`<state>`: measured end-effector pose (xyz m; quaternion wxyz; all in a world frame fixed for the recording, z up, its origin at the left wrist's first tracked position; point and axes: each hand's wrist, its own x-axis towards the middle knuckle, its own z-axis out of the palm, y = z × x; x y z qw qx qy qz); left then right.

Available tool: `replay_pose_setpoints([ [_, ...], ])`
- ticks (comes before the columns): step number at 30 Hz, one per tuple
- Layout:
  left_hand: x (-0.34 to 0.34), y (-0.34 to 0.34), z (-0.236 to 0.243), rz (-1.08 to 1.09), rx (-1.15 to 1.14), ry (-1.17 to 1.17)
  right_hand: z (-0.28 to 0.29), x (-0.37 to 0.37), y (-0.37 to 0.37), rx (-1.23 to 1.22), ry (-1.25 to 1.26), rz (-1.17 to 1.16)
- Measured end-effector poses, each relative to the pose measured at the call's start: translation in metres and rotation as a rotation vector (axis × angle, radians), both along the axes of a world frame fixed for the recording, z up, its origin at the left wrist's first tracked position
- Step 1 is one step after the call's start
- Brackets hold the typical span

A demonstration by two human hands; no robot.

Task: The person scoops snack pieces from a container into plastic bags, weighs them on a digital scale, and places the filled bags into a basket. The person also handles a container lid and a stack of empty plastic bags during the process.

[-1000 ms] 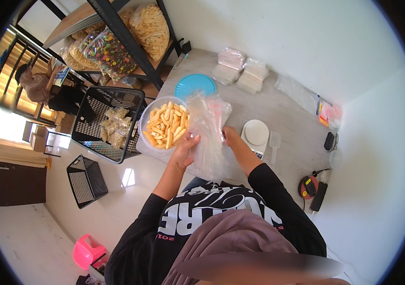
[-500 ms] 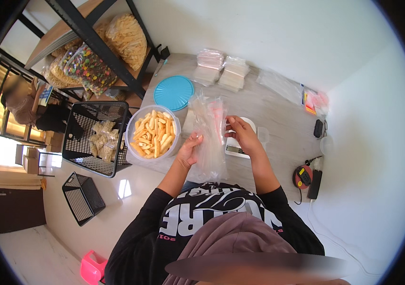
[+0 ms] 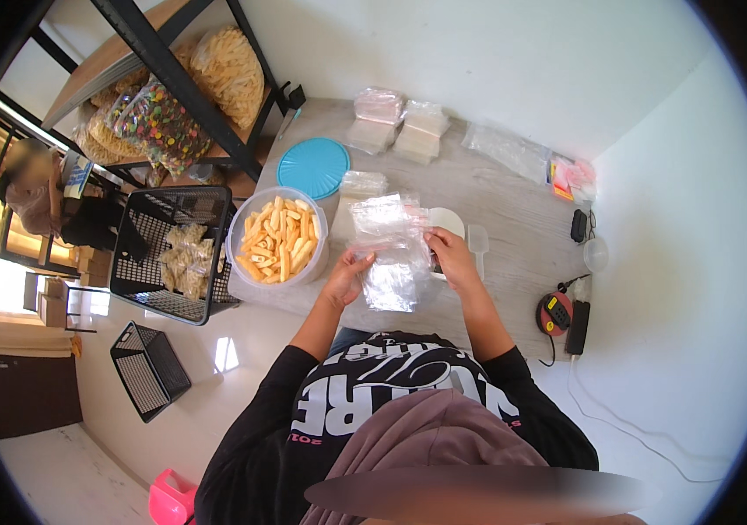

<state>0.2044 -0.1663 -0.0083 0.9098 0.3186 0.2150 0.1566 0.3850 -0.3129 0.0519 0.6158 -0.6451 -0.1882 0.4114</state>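
Note:
Clear plastic bags (image 3: 391, 284), shiny and in a bunch, are held up over the near side of the table. My left hand (image 3: 349, 278) is closed on their left edge, and my right hand (image 3: 454, 258) pinches their right edge. Behind the bags and my right hand, a white kitchen scale (image 3: 446, 221) is partly hidden. Close to my left hand stands a round clear tub (image 3: 322, 254) full of pale yellow snack sticks (image 3: 279, 241). Another small stack of clear bags (image 3: 363, 184) lies just beyond the held ones.
A blue lid (image 3: 314, 168) lies behind the tub. Bag stacks (image 3: 421, 131) sit by the wall. At the right are a translucent scoop (image 3: 478, 241) and a cord reel (image 3: 554, 313). Left are a black crate (image 3: 172, 302), a shelf with snack bags (image 3: 163, 127), and another person (image 3: 36, 188).
The bags have been turned from hanging lengthwise to spread flatter between my hands. My right hand has moved in from open beside the bags to grip their edge. The view shifted slightly.

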Motion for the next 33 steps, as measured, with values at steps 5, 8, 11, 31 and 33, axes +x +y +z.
replay_pose_setpoints([
  [5,-0.013,-0.008,-0.022,0.031,-0.023,0.014,-0.009,-0.005,-0.006,0.02,-0.021,-0.034],
  [8,-0.019,-0.012,-0.03,0.027,-0.036,0.024,-0.014,-0.007,-0.011,0.023,0.01,-0.014],
  [11,-0.026,-0.013,-0.044,0.042,-0.045,0.024,-0.006,-0.008,-0.012,0.02,0.112,-0.009],
  [31,-0.037,-0.016,-0.023,-0.029,-0.159,-0.107,0.024,-0.017,-0.014,-0.007,0.148,0.086],
  [33,-0.034,-0.017,-0.022,-0.038,-0.138,-0.114,0.027,-0.021,-0.013,-0.026,0.089,0.129],
])
